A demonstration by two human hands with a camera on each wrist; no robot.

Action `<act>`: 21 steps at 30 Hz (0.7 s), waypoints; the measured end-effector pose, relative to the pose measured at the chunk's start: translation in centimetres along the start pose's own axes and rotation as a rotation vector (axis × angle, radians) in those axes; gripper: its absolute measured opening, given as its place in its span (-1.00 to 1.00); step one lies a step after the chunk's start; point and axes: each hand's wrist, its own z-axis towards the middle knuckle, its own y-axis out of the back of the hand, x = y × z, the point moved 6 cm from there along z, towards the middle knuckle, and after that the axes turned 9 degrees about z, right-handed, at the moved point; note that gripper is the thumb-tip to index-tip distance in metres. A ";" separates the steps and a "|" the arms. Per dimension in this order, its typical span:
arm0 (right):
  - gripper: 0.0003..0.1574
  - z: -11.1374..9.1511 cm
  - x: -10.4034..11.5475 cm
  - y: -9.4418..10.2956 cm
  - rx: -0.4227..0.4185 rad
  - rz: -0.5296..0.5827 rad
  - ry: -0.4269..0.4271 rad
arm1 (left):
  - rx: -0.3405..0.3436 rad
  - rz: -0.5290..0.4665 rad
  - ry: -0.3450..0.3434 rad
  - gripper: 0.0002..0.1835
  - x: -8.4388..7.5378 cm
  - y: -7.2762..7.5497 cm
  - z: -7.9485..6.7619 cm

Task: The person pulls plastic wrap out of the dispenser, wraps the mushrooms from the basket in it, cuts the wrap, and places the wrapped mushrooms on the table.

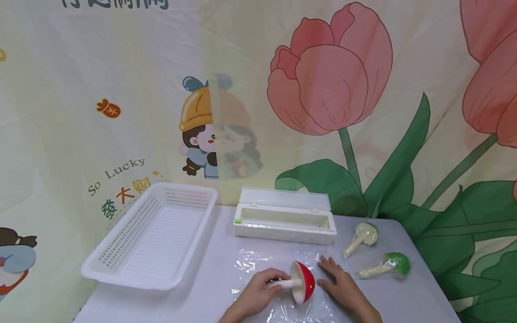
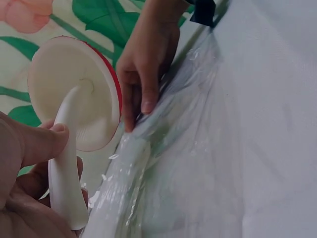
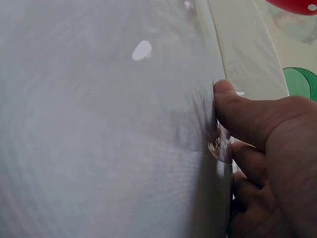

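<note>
By its white stem, my left hand (image 1: 260, 291) grips a toy mushroom (image 1: 308, 281) with a red, white-dotted cap. It is tilted sideways above a clear plastic sheet (image 1: 278, 309). In the left wrist view the thumb lies along the stem, and the cap's pale underside faces the camera. My right hand (image 1: 343, 287) rests on the sheet just right of the cap, fingers spread and fairly straight. Up close, its thumb (image 3: 237, 106) and fingers touch the film (image 3: 220, 144). Two film-wrapped mushrooms, one pale (image 1: 365, 234) and one green-capped (image 1: 397, 264), lie to its right.
A white perforated basket (image 1: 177, 278) stands at the left of the white table (image 1: 202, 296). Behind the hands is a long white box (image 1: 282, 233) with its clear lid (image 1: 282, 197) raised. A printed cloth (image 1: 242, 45) hangs behind the table.
</note>
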 end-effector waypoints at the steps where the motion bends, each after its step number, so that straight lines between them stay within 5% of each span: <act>1: -0.28 0.0 0.0 0.0 -0.001 -0.001 0.004 | 0.006 0.004 -0.010 -0.75 0.0 -0.3 0.1; 9: -0.34 -0.1 -0.1 0.1 -0.012 -0.006 0.023 | 0.035 0.037 -0.020 -0.76 0.1 -1.7 1.1; 21: -0.32 -0.1 -0.2 0.2 -0.004 0.002 0.026 | 0.048 0.052 0.058 -0.77 1.1 -1.5 1.6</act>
